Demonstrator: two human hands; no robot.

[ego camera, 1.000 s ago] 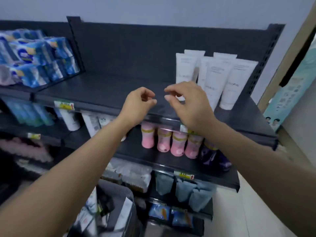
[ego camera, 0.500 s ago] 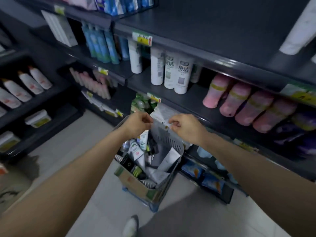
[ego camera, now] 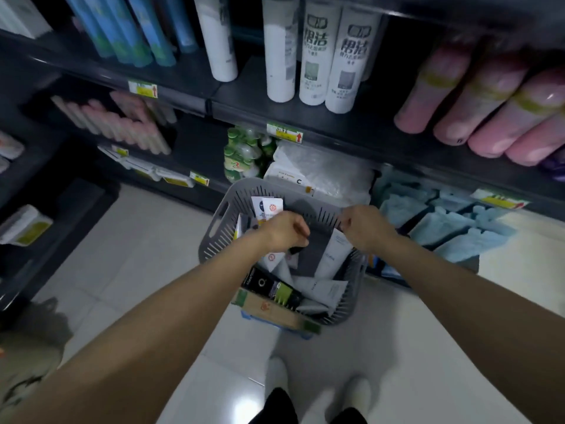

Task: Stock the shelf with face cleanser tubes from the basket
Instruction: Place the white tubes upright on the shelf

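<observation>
Shop aisle: pale tiled floor, dark shelving ahead. Grey basket low before the shelves, crowded with face cleanser tubes — stocking judged far from finished. Left hand and right hand, 2 in all, curled over the tubes; grasp hidden, cannot tell. Shelf lip close behind far rim — open floor to the left.

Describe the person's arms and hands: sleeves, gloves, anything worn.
The left forearm and right forearm are bare, with no sleeve in view. The left grip and right grip are bare hands: no gloves, rings, watch or wristband visible.
</observation>
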